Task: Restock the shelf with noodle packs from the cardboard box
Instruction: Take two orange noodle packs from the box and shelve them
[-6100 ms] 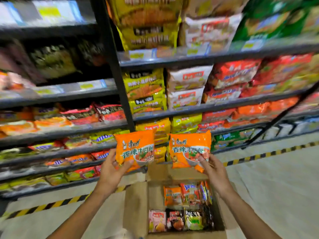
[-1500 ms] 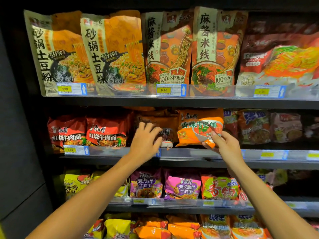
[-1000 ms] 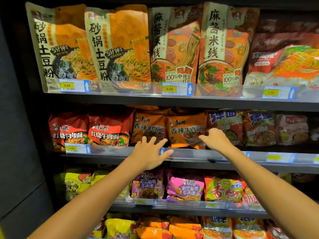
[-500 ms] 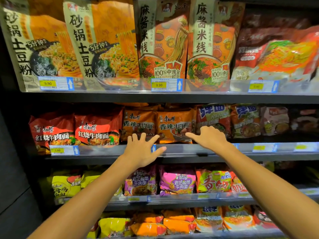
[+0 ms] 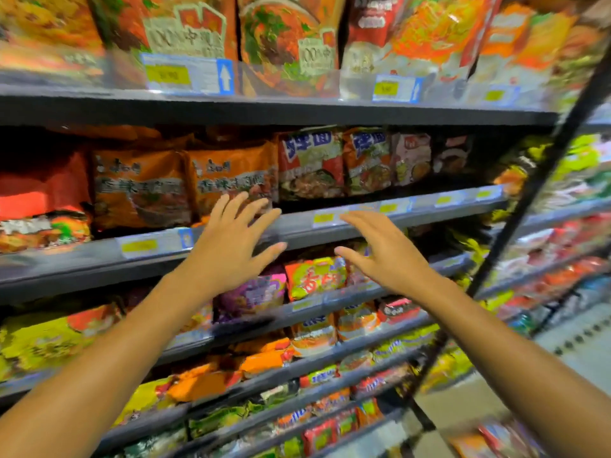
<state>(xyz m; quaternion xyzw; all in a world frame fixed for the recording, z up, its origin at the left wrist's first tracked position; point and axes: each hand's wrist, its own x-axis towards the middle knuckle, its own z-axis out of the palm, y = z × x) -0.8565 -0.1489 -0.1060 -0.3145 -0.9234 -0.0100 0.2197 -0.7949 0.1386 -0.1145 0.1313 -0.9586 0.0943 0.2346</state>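
Observation:
Two orange noodle packs stand side by side on the middle shelf (image 5: 297,226): the left orange pack (image 5: 139,190) and the right orange pack (image 5: 231,180). My left hand (image 5: 228,246) is open with fingers spread, in front of the shelf edge just below the right orange pack. My right hand (image 5: 386,256) is open too, lower and to the right, in front of the shelf below. Neither hand holds anything. The cardboard box is out of view. The picture is blurred.
Red packs (image 5: 43,200) sit left of the orange ones, other packs (image 5: 310,163) to their right. Large bags (image 5: 287,41) fill the shelf above. Lower shelves hold several rows of packs (image 5: 314,276). A dark upright post (image 5: 529,200) divides the shelving at right; floor (image 5: 575,352) shows bottom right.
Both hands have drawn back from the orange packs and lowered, the right hand more. The view has swung right and tilted, so the shelves slant.

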